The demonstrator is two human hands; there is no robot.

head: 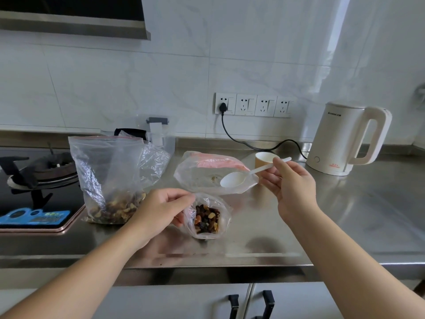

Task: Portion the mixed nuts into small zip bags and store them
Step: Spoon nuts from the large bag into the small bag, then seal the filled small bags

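A large clear zip bag [108, 171] stands open on the steel counter [345, 215], with mixed nuts heaped in its bottom. In front of it my left hand [158, 210] pinches the rim of a small clear zip bag [208, 218] that holds a portion of nuts and dried fruit. My right hand [292, 187] grips the handle of a white plastic spoon [232, 179], whose empty bowl hovers above and behind the small bag. A flat pack of spare zip bags [207, 171] with a pink strip lies behind the spoon.
A brown paper cup [263, 158] stands behind my right hand. At the right back is a cream electric kettle [345, 141], its black cord running to the wall sockets [250, 104]. A gas hob [39, 178] fills the left. The counter's front edge runs just below the small bag.
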